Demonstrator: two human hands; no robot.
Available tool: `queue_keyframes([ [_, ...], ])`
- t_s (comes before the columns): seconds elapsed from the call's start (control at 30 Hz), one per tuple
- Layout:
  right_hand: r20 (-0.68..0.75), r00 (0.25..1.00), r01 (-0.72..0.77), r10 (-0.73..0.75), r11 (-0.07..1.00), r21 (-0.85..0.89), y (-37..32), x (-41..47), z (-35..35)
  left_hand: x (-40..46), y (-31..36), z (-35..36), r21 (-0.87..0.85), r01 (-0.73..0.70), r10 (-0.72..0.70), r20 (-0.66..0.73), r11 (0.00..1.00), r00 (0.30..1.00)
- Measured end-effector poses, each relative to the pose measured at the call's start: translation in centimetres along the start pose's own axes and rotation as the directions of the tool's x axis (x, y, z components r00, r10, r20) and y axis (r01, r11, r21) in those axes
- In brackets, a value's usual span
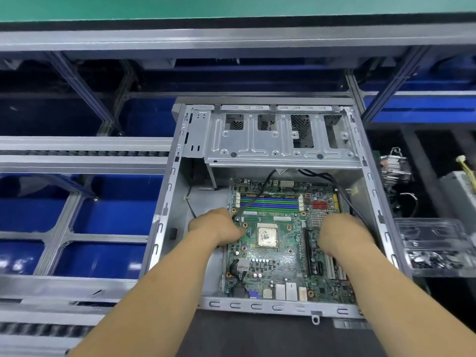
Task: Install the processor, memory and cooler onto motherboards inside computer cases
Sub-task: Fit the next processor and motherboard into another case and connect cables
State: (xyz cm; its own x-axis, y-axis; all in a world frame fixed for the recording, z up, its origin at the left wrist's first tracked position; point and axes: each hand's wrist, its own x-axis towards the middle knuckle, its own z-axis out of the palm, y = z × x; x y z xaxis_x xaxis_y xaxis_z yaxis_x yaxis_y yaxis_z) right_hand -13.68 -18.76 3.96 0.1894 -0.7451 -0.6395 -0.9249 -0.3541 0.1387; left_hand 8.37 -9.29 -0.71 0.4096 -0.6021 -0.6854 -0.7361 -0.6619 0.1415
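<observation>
Two bare forearms reach up from the bottom of the frame into an open case (164, 202) lying flat at centre. Inside it sits the green board (280, 256), filling the lower right part of the case floor. At the board's middle lies the processor (268, 236), a square metal lid smeared with paste, between the two hands. Left hand (215, 226) rests on the board just left of the processor, fingers curled down against it; whether its grip holds anything I cannot tell. Right hand (343, 231) lies on the board's right side over the slots there, blurred, knuckles up, fingers folded under; its grip also cannot be made out. Above the processor run the blue and green memory slots (269, 202), with a black cable (260, 194) crossing them. A drive cage (280, 140) spans the top of the case. At the right edge of the frame, outside the case, stand a finned cooler (395, 167) and, lower down, a clear tray (438, 238). Blue bins (121, 202) under metal rails fill the left of the frame.
</observation>
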Motion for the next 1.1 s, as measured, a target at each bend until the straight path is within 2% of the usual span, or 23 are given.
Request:
queue_keyframes([
  [0.07,-0.168,0.980,0.110,-0.109,0.994,-0.002,-0.7,-0.4,0.4,-0.1,0.1,-0.2,0.099,-0.011,0.022,-0.109,0.995,0.994],
  [0.1,-0.124,0.970,0.214,-0.210,0.976,0.024,-1.5,-0.6,0.5,-0.2,0.1,-0.3,0.115,-0.025,0.045,-0.181,0.993,0.983],
  [0.13,-0.014,0.941,0.337,-0.337,0.937,0.091,-2.3,-1.0,0.7,-0.2,0.2,-0.5,0.110,-0.049,0.075,-0.253,0.993,0.965],
  [0.2,0.208,0.821,0.495,-0.532,0.844,0.205,-3.7,-1.7,0.9,-0.4,0.5,-0.6,0.066,-0.138,0.152,-0.369,0.988,0.917],
  [0.23,0.271,0.766,0.552,-0.583,0.812,0.189,-4.2,-1.9,0.9,-0.5,0.6,-0.6,0.046,-0.188,0.190,-0.396,0.981,0.898],
  [0.3,0.315,0.703,0.627,-0.638,0.764,0.151,-4.9,-1.6,1.0,-0.7,0.7,-0.5,0.042,-0.247,0.243,-0.401,0.968,0.883],
  [0.47,0.390,0.647,0.665,-0.655,0.735,0.132,-5.2,-0.6,0.5,-0.8,0.7,-0.4,0.061,-0.210,0.217,-0.399,0.976,0.891],
  [0.6,0.439,0.638,0.524,-0.632,0.775,0.354,-4.2,0.1,0.2,-0.6,0.8,-0.2,0.079,-0.203,0.218,-0.360,0.976,0.907],
  [0.67,0.443,0.631,0.506,-0.637,0.771,0.388,-4.1,0.4,0.4,-0.4,0.8,-0.1,0.046,-0.206,0.208,-0.367,0.978,0.907],
  [0.77,0.441,0.651,0.527,-0.617,0.786,0.323,-4.5,0.2,1.1,-0.2,0.7,-0.1,0.007,-0.214,0.202,-0.358,0.977,0.912],
  [0.93,0.501,0.720,0.476,-0.480,0.867,0.145,-4.8,-0.4,1.6,-0.3,0.6,-0.1,-0.001,-0.227,0.214,-0.337,0.974,0.917],
  [1.1,0.443,0.732,0.578,-0.518,0.816,0.000,-5.6,-1.3,1.3,-0.3,0.5,-0.2,-0.007,-0.241,0.225,-0.326,0.971,0.918],
])
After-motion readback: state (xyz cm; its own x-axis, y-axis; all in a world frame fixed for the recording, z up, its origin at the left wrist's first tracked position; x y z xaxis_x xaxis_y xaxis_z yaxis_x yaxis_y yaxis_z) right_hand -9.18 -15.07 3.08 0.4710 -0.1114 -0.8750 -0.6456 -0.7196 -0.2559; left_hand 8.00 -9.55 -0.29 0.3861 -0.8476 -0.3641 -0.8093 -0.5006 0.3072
